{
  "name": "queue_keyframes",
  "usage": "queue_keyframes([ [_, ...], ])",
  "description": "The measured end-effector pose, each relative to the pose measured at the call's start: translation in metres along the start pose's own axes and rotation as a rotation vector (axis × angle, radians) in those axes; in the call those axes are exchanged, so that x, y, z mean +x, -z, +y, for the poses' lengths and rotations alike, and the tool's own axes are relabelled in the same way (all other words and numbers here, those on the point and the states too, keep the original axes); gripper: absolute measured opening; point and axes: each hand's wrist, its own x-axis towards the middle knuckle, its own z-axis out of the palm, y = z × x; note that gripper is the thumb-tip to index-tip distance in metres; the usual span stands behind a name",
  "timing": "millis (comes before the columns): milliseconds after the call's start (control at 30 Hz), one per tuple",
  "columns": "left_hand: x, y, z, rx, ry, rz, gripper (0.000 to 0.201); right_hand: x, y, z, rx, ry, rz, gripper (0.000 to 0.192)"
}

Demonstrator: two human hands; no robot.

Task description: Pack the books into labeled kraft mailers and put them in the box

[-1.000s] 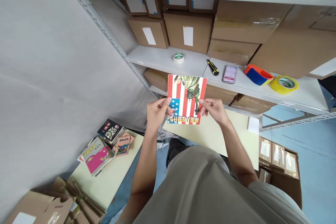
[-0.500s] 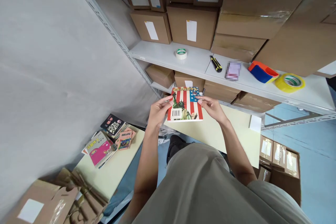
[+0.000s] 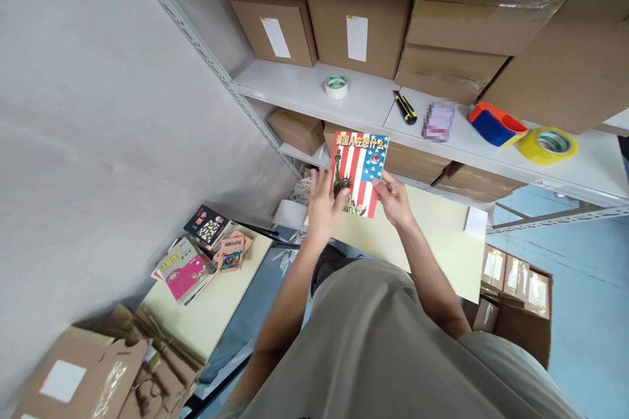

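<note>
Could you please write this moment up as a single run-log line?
left hand: on book's left edge | right hand: grips book's right edge | book: flag cover, held upright over table | shelf: tape roll, knife

Stockroom, shelved cartons [image 3: 361,33], tape rolls [image 3: 548,144]

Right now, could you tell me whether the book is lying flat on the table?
No, the book is held up above the table between the left hand and the right hand.

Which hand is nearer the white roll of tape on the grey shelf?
Left. The left hand is below the white roll of tape, almost straight under; the right hand is lower and farther right.
</note>
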Motion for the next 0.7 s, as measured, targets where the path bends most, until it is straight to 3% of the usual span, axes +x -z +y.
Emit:
queue_keyframes([
  [133, 0.02, 0.011, -0.029, -0.342, 0.257, -0.038, 0.074, -0.004, 0.019, -0.001, 0.018, -0.12, -0.007, 0.085],
  [233, 0.025, 0.003, -0.053, -0.461, 0.342, -0.017, 0.069, 0.0, 0.028, 0.019, 0.022, -0.153, 0.023, 0.077],
  [367, 0.017, -0.021, -0.098, -0.314, 0.509, 0.011, 0.047, 0.009, 0.045, 0.082, -0.185, -0.313, 0.071, 0.062],
  [500, -0.016, -0.044, -0.148, -0.051, 0.715, -0.066, 0.011, -0.014, 0.055, 0.149, -0.478, -0.573, 0.061, 0.056],
  [600, -0.042, -0.053, -0.172, -0.021, 0.802, -0.122, 0.007, -0.038, 0.053, 0.18, -0.537, -0.668, 0.046, 0.053],
  [700, -0.043, -0.056, -0.188, -0.024, 0.842, -0.176, 0.011, -0.04, 0.049, 0.2, -0.533, -0.701, 0.102, 0.05],
])
